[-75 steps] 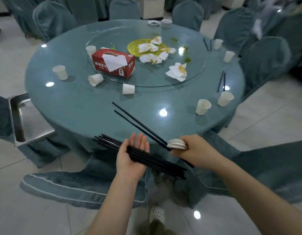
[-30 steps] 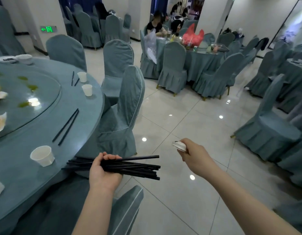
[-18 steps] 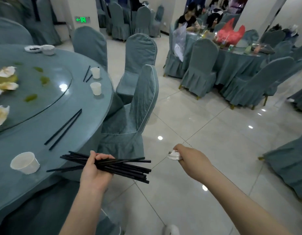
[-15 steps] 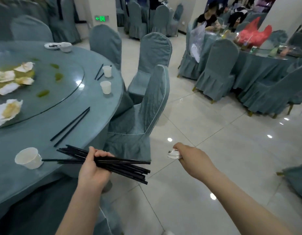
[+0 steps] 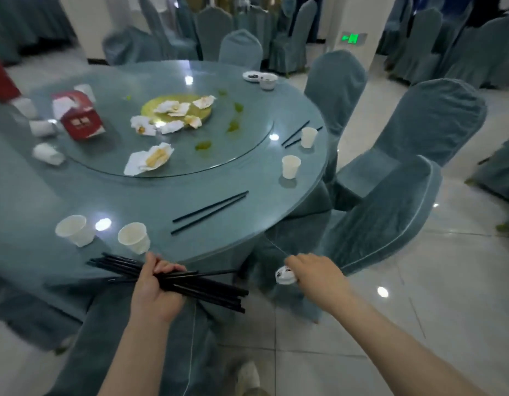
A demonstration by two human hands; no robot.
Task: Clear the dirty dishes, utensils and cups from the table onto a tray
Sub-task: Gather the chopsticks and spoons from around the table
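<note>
My left hand (image 5: pixel 154 290) grips a bundle of black chopsticks (image 5: pixel 190 284) at the near edge of the round teal table (image 5: pixel 84 195). My right hand (image 5: pixel 316 274) holds a small stack of white dishes (image 5: pixel 284 275) just off the table's right edge. A loose pair of black chopsticks (image 5: pixel 210 208) lies on the table ahead of my hands. Two white paper cups (image 5: pixel 133 237) (image 5: pixel 74 230) stand near the bundle. Two more cups (image 5: pixel 290 166) (image 5: pixel 309 137) stand at the right rim beside another chopstick pair (image 5: pixel 294 134). A small bowl (image 5: pixel 268 80) and a saucer (image 5: pixel 252 76) sit at the far rim.
A glass turntable (image 5: pixel 247 144) carries a yellow plate (image 5: pixel 201 111), crumpled napkins (image 5: pixel 149 160) and a red tissue box (image 5: pixel 79 117). Tipped cups (image 5: pixel 47 154) lie at the left. Covered chairs (image 5: pixel 390 212) (image 5: pixel 337 81) stand close at the right; tiled floor (image 5: pixel 419 295) lies beyond.
The view has swung left, back onto the table. My left hand has closed round the chopstick bundle, which the pair from the table has joined. Both hands keep their loads.
</note>
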